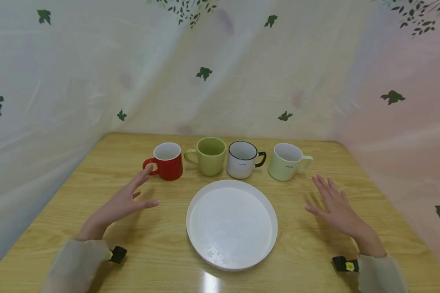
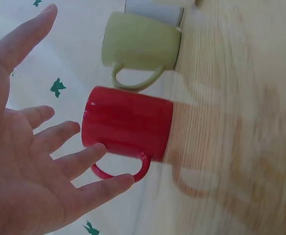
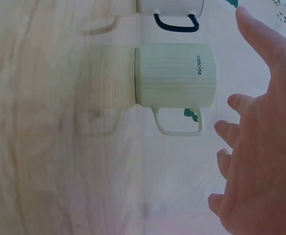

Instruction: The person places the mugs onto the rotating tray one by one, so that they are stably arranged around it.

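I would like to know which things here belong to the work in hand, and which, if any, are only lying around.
Likely part of the work:
red mug, nearest the left hand
pale green mug, nearest the right hand
olive mug and white mug, between them
round white tray, nearer the person

Likely only surroundings:
wooden table
printed cloth behind
black wrist boxes

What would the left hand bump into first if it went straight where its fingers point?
Most likely the red mug, probably at its handle, because the fingers of the left hand point toward that side. The pictures don't clearly show how near it is.
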